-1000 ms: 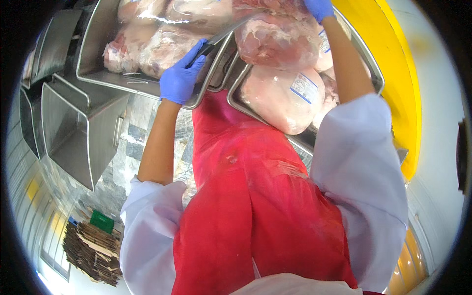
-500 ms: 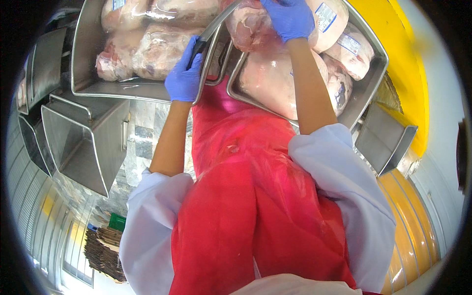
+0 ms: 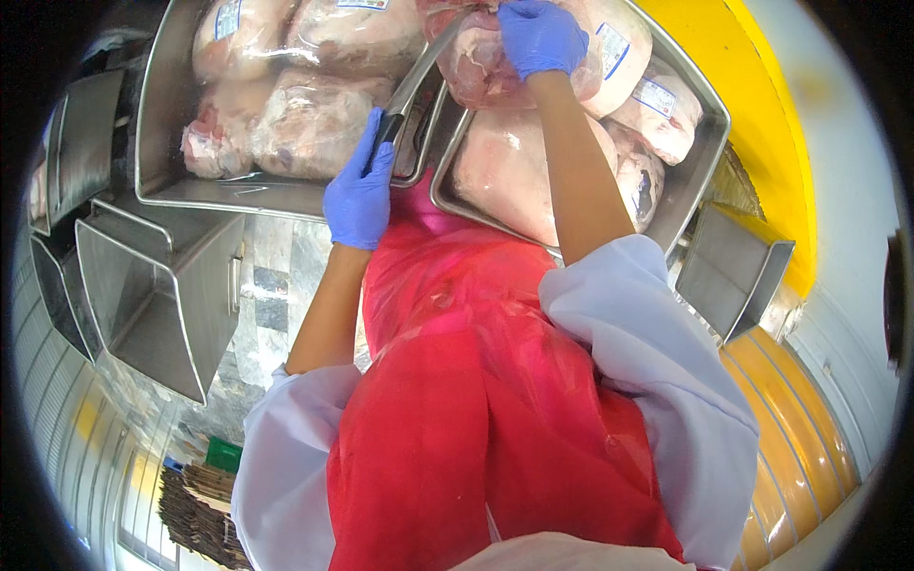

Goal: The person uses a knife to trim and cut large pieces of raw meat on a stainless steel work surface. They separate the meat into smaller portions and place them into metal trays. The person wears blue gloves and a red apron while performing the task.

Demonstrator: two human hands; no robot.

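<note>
My left hand [image 3: 359,195], in a blue glove, is closed round the black handle of a knife [image 3: 411,88]. Its long blade slants up to the right and reaches the wrapped meat piece [image 3: 478,65] at the top. On that same piece my gloved right hand [image 3: 541,40] is closed, gripping its clear plastic wrap; the fingertips are partly hidden. Below it a large pale meat piece [image 3: 505,164] lies in the right metal tub [image 3: 700,181], beside labelled pieces [image 3: 657,109] in plastic.
Several wrapped meat pieces [image 3: 324,119] fill the left metal tub [image 3: 228,195], which stands beside the right one. Metal bins [image 3: 162,285] are at the left, and another bin [image 3: 728,271] is at the right. A yellow surface [image 3: 776,124] curves along the right side.
The view has shifted slightly, so the tubs sit lower and further left. Both hands keep their grips, and the knife blade stays at the upper meat piece.
</note>
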